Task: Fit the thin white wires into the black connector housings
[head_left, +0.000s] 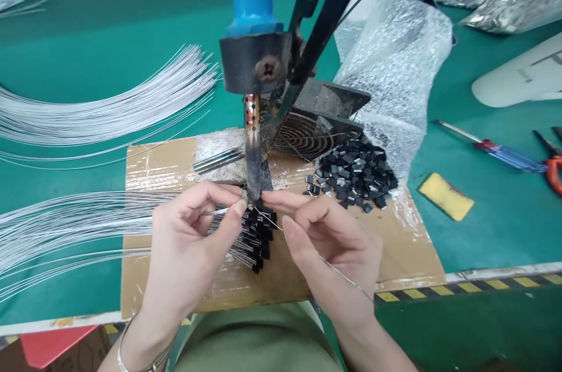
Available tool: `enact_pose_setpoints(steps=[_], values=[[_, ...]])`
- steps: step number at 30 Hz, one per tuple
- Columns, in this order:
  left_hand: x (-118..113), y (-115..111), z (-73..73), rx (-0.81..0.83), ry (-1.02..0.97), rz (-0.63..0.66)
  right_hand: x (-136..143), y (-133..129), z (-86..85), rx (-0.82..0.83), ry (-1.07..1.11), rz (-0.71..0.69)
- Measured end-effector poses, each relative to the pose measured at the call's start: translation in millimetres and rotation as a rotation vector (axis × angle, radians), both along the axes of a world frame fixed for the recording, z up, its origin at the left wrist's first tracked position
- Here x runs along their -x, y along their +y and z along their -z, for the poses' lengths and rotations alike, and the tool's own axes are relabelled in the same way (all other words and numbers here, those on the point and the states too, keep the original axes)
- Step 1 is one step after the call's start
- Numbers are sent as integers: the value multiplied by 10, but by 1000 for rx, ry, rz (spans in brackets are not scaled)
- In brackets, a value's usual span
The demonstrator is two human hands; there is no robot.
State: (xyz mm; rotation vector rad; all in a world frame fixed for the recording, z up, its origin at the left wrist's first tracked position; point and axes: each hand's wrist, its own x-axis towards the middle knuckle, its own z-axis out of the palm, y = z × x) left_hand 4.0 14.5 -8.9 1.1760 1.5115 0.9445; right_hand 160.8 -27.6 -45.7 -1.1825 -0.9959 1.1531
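At the centre of the frame, a wire is pinched between thumb and forefinger of the left hand (197, 237), right under the soldering iron tip (253, 178); thin solder (338, 271) is held loosely in the curled right hand (338, 243). Black connectors (357, 170) are heaped right of centre, on cardboard (395, 249).

Looked like an electronics assembly workshop. Blue-handled soldering iron with perforated metal sleeve (252, 61) hung above a green work surface (496, 243). Left of iron: bundles of thin white wires (132, 117). Right of iron: heap of small black rectangular parts (355, 173), blue-and-red screwdriver (504, 152) farther out. Yellow-and-black hazard tape (443, 290) ran nearer the wearer than the iron.
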Motion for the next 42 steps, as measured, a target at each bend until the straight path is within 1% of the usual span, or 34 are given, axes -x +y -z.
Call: enact_pose_setpoints(steps=[3, 11, 16, 28, 35, 42], values=[[-3, 0, 0, -5, -4, -7, -3, 12, -9, 5, -11, -3], [22, 35, 54, -10, -12, 32, -1, 13, -16, -2, -46, 10], [19, 19, 33, -13, 10, 28, 0, 22, -34, -10, -100, 9], [18, -3, 40, -33, -8, 23, 13, 8, -36, -9, -73, 6], [19, 2, 37, -26, -17, 36, 2, 1, -28, -5, -109, 8], [23, -27, 45, -40, -26, 34, 14, -1, -21, -15, -99, 13]])
